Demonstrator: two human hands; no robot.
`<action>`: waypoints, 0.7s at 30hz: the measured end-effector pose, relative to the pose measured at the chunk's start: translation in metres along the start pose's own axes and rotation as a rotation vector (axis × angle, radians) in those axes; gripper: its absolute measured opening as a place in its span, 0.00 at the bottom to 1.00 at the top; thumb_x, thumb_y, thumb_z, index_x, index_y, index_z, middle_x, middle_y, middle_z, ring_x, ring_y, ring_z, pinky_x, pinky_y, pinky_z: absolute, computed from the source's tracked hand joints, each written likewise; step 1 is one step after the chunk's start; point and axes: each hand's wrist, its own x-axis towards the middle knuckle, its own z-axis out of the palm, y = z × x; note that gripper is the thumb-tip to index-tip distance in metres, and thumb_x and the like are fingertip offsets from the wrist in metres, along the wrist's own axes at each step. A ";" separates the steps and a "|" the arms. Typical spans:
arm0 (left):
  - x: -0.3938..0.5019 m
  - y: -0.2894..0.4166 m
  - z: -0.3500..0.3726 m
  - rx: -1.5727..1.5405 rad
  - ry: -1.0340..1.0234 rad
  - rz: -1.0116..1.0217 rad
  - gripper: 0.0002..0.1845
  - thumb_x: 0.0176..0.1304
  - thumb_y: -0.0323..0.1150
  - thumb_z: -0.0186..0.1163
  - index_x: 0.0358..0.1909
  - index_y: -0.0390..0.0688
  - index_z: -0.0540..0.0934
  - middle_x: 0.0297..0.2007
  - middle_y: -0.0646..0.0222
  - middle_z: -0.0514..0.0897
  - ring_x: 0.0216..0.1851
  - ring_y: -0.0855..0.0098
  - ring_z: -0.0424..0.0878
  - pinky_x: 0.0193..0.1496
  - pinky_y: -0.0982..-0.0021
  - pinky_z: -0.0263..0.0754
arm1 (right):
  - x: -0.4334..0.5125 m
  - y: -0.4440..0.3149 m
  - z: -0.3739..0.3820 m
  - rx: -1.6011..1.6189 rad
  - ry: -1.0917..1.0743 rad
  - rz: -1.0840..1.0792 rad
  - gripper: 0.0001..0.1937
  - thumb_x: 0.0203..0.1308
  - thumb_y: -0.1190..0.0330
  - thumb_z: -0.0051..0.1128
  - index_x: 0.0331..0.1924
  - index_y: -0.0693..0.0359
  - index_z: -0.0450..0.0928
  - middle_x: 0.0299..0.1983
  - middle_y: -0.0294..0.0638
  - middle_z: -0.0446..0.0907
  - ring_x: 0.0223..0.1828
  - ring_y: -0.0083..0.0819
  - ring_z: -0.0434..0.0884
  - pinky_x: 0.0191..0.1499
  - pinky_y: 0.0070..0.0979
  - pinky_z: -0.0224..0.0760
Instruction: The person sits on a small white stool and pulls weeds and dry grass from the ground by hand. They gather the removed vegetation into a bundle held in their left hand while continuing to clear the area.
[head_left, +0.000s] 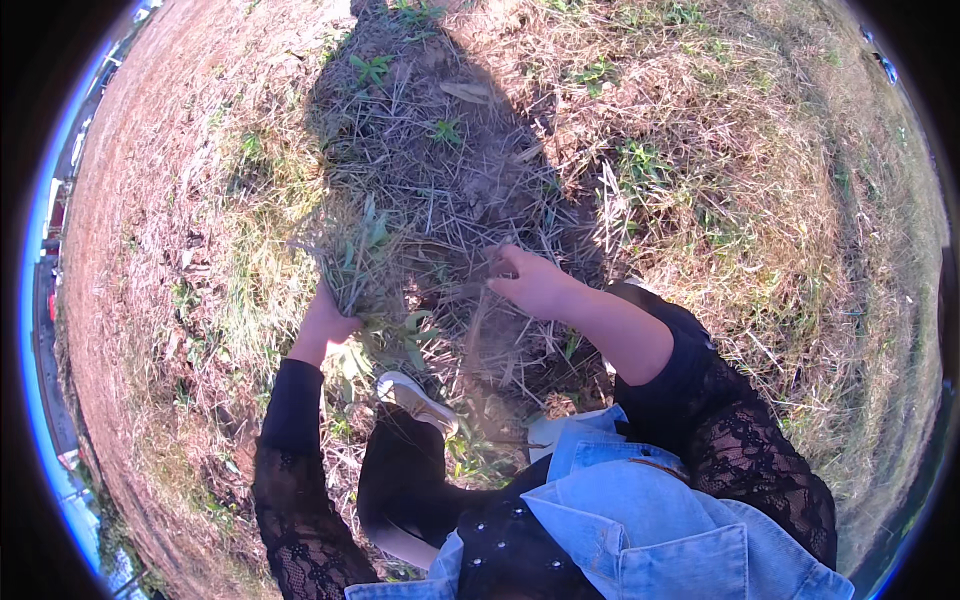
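Note:
My left hand (328, 321) is closed around a loose bunch of grass and weeds (356, 266), with green leaves and pale stalks sticking out above the fist. To the right, my right hand (538, 286) is low over the shaded ground with its fingers curled. Blurred wisps of dry grass (478, 319) trail from its fingertips. Between the hands lie straw and bare soil. A leafy green weed (416, 337) shows just below the left fist.
My light shoe (416, 401) stands on the ground below the left hand. My shadow (442, 135) falls ahead over straw and small green weeds (446, 132). Dry cut grass (735, 225) covers the ground on the right. An open denim jacket (637, 517) hangs at my front.

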 end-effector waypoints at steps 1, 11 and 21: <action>0.008 -0.012 -0.039 -0.098 0.037 0.006 0.41 0.40 0.26 0.65 0.60 0.35 0.58 0.48 0.50 0.77 0.50 0.56 0.76 0.51 0.64 0.70 | -0.002 -0.002 -0.008 0.016 0.040 -0.064 0.27 0.61 0.66 0.49 0.63 0.60 0.57 0.54 0.49 0.71 0.54 0.37 0.73 0.57 0.31 0.66; 0.104 -0.037 -0.299 1.023 0.787 -0.538 0.45 0.50 0.42 0.67 0.68 0.59 0.52 0.67 0.60 0.54 0.64 0.53 0.58 0.59 0.43 0.57 | 0.047 0.007 -0.059 -0.265 0.031 -0.164 0.18 0.59 0.65 0.48 0.52 0.63 0.71 0.43 0.48 0.78 0.46 0.39 0.78 0.50 0.31 0.69; 0.083 0.075 0.109 -0.244 -0.423 0.111 0.26 0.57 0.38 0.61 0.57 0.42 0.71 0.52 0.57 0.76 0.52 0.62 0.75 0.54 0.64 0.69 | 0.207 0.192 -0.142 -0.826 0.179 0.157 0.13 0.54 0.68 0.46 0.42 0.64 0.75 0.41 0.53 0.78 0.43 0.47 0.78 0.46 0.37 0.71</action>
